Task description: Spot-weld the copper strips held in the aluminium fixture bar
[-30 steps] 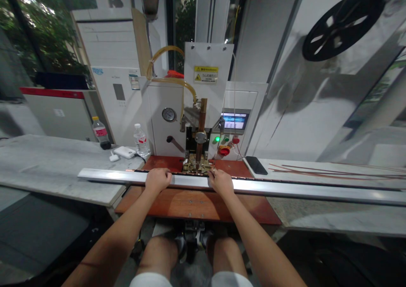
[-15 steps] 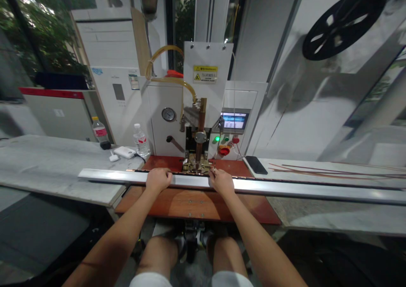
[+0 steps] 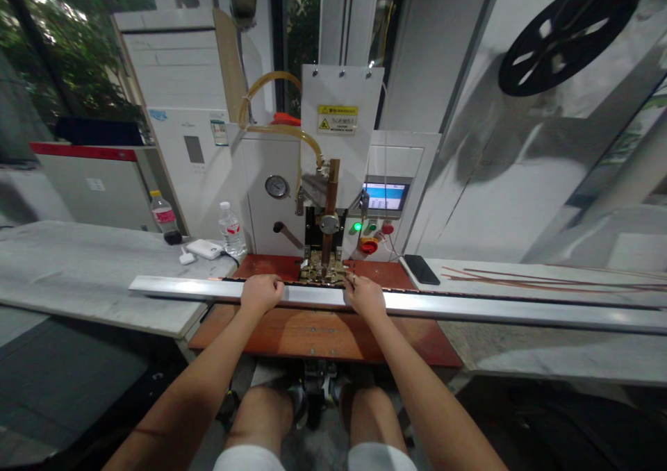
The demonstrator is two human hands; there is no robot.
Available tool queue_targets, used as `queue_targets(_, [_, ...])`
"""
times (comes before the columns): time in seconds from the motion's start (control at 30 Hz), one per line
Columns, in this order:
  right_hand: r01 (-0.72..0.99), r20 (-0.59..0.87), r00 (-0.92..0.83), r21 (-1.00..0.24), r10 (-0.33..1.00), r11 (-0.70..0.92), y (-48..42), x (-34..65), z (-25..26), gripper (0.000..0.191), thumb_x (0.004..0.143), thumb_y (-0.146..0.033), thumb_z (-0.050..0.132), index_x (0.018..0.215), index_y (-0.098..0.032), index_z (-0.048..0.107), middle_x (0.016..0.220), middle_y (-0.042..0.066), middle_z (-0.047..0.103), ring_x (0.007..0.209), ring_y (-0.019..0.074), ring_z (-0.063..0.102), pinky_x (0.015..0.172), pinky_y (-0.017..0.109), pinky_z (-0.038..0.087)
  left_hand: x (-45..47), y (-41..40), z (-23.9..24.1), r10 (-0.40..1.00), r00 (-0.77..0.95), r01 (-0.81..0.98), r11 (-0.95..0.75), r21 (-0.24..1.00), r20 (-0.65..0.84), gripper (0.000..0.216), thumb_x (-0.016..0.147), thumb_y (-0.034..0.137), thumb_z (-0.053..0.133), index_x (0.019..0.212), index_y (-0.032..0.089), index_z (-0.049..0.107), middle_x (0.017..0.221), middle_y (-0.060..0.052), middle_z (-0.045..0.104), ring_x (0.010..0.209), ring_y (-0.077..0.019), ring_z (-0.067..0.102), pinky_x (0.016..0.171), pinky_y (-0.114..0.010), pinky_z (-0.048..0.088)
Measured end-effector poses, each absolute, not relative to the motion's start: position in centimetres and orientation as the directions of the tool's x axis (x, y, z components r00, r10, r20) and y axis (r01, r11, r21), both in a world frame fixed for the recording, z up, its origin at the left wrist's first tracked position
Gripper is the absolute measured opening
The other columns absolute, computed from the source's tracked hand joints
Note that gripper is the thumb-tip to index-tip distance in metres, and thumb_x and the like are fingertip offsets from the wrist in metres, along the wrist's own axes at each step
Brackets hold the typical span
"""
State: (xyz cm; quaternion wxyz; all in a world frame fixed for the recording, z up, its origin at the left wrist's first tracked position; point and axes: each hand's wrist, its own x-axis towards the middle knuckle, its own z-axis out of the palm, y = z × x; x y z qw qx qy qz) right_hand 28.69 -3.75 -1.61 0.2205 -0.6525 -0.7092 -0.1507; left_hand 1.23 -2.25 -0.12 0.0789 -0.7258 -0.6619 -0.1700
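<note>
Metal bar [image 3: 313,297] stretched long over the wooden board [image 3: 313,333], right in front of the white machine [image 3: 341,85]! Left hand [image 3: 261,293] curled tight on it, right hand [image 3: 367,296] gripping too, thumb and finger pinched together at the bar's far edge.

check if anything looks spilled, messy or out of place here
I see no spill, and the silver bar shows no obvious damage. Slightly odd: a phone, a yellow-capped bottle and a clear bottle sit beside the machine, seemingly personal items at a work spot. Thin copper-coloured strips lie loose and uneven on the right.
</note>
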Motion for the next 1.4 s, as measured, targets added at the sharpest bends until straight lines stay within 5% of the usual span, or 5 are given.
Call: queue_targets(1.4, [0.994,0.528,-0.037,-0.071,0.848,0.088,-3.84,29.55,-1.89,0.036,0.093,-0.042,0.036,0.094,-0.022,0.066,0.077,0.005,0.065,0.067,0.0135,0.058,0.059,0.023,0.029,1.96,-2.34,-0.34,0.929,0.082,0.986,-0.128,0.106,0.361,0.039,0.081,0.034,0.037,0.091,0.023,0.073,0.09,-0.008,0.071,0.086,-0.0212,0.063,0.082,-0.03,0.043])
